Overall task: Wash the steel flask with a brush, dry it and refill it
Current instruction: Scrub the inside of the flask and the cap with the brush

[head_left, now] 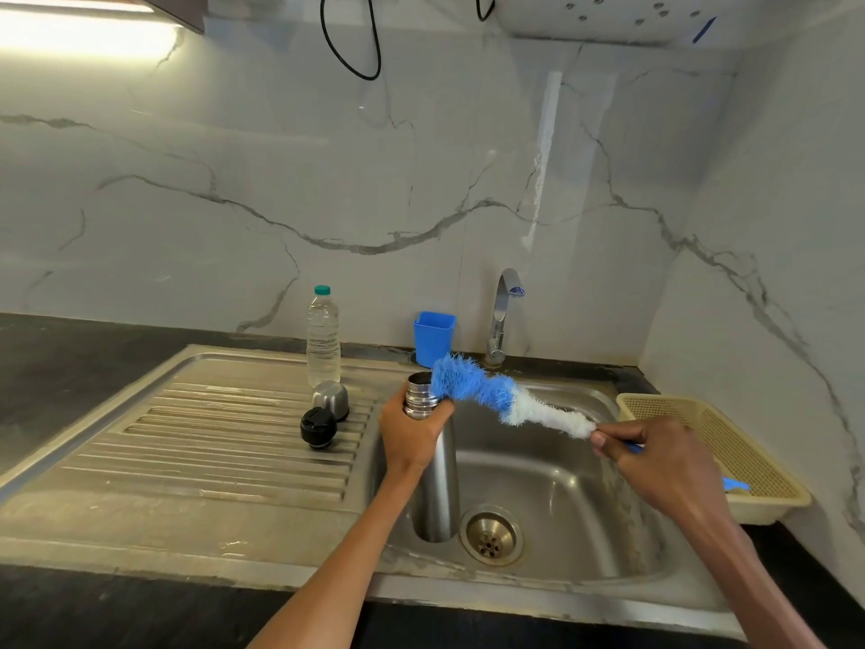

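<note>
Left hand (pixel 412 435): fingers curled round the upper body of one steel flask (pixel 437 475), just under its threaded neck. Flask upright, uncapped, held over the left side of the sink basin (pixel 585 522), its base near the drain (pixel 491 536).

Right hand (pixel 655 461): pinches the blue handle of one bottle brush (pixel 496 398) just behind the bristles. Bristles blue toward the tip, white toward the handle; the blue tip lies against the flask's open mouth, on its right side. Cannot tell whether any bristles are inside the mouth.

On the drainboard (pixel 210 437), at its right edge beside the basin: two flask parts, one steel cup-cap (pixel 331 399) and one black stopper (pixel 318 428), touching or nearly so. One clear water bottle (pixel 323 339) with a green cap stands behind them at the drainboard's back edge.

Back edge of the sink: one blue cup (pixel 434 337) and one tap (pixel 502 316), spout turned toward the basin.

Right edge, on the dark counter (pixel 56 363): one beige perforated basket (pixel 730 447); the brush handle's end shows over it
</note>
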